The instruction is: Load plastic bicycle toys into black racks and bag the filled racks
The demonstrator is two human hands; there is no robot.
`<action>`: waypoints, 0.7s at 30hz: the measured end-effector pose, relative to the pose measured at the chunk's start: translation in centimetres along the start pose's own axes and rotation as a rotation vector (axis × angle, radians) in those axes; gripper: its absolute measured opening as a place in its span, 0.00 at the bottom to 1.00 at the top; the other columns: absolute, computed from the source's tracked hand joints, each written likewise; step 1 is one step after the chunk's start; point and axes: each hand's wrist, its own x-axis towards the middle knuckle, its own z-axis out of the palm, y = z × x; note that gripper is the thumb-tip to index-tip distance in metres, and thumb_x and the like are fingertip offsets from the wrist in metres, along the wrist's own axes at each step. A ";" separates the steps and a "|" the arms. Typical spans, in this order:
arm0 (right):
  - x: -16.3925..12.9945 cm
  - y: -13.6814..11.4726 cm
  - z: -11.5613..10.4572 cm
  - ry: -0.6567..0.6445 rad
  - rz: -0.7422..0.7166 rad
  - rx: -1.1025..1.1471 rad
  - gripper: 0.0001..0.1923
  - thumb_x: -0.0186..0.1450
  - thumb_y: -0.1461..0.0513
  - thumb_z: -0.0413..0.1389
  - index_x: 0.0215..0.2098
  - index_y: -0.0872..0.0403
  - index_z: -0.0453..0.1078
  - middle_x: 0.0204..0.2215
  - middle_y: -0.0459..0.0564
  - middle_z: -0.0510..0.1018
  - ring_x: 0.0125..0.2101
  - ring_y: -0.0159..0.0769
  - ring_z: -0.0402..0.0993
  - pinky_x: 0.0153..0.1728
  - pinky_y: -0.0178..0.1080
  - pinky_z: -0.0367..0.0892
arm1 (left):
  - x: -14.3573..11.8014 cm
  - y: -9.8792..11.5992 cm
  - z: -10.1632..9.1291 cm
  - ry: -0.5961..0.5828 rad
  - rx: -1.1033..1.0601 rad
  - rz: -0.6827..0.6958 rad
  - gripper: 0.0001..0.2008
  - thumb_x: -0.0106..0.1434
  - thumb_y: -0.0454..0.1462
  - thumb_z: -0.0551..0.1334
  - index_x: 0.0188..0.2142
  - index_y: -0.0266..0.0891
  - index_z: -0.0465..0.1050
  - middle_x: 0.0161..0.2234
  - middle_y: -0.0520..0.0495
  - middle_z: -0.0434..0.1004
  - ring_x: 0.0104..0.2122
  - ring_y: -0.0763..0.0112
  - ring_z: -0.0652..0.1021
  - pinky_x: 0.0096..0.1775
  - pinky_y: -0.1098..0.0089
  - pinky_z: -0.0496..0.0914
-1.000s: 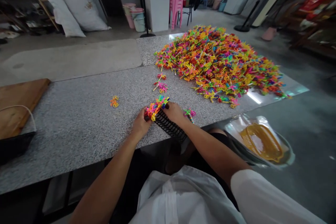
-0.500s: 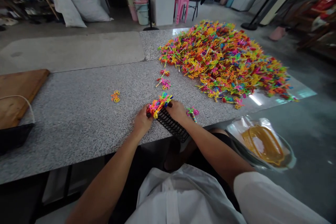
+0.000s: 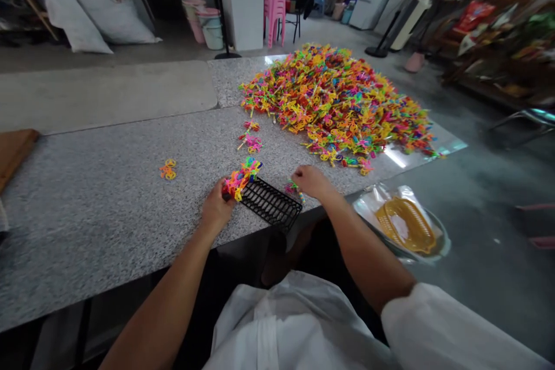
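Observation:
My left hand (image 3: 217,208) is closed round the left end of a black lattice rack (image 3: 273,202), which lies tilted at the table's front edge. Small bright plastic toys (image 3: 243,178) in pink, orange, yellow and blue are packed at that end of the rack. Its right part shows bare black slots. To the right, my right hand (image 3: 314,182) has its fingers curled together just above a small green and pink toy with a striped stick (image 3: 296,189). Whether the fingertips grip anything is hidden.
A big heap of the same toys (image 3: 338,104) covers the far right of the grey speckled table (image 3: 108,214). Loose toys (image 3: 250,141) and an orange-yellow one (image 3: 168,169) lie apart. Below the right edge sits a yellow basket (image 3: 405,224); a wooden board (image 3: 15,153) is at left.
My right hand has left the rack and moved right, to the loose toy with the striped stick. My left hand stays on the rack. The view has shifted to the right.

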 end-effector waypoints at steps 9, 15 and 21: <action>-3.6 3.6 1.8 -0.050 0.122 -0.108 0.11 0.72 0.56 0.63 0.38 0.54 0.82 0.41 0.61 0.87 0.44 0.49 0.85 0.41 0.39 0.68 | 0.0 0.2 -0.3 0.021 -0.015 0.012 0.34 0.64 0.36 0.68 0.69 0.44 0.69 0.56 0.41 0.85 0.52 0.54 0.84 0.59 0.54 0.77; -1.6 2.8 2.5 -0.024 0.239 0.549 0.14 0.66 0.56 0.62 0.25 0.49 0.67 0.17 0.42 0.69 0.21 0.35 0.71 0.25 0.35 0.64 | 0.1 0.8 -0.7 -0.015 0.014 -0.016 0.34 0.64 0.37 0.68 0.69 0.42 0.69 0.55 0.40 0.85 0.51 0.54 0.84 0.58 0.55 0.77; -2.0 -2.1 5.0 -0.089 0.139 1.083 0.15 0.65 0.55 0.59 0.27 0.47 0.58 0.16 0.36 0.62 0.15 0.30 0.61 0.18 0.33 0.61 | -0.2 0.9 -0.4 -0.011 0.014 -0.017 0.31 0.65 0.38 0.68 0.68 0.42 0.71 0.52 0.40 0.85 0.50 0.55 0.84 0.58 0.54 0.77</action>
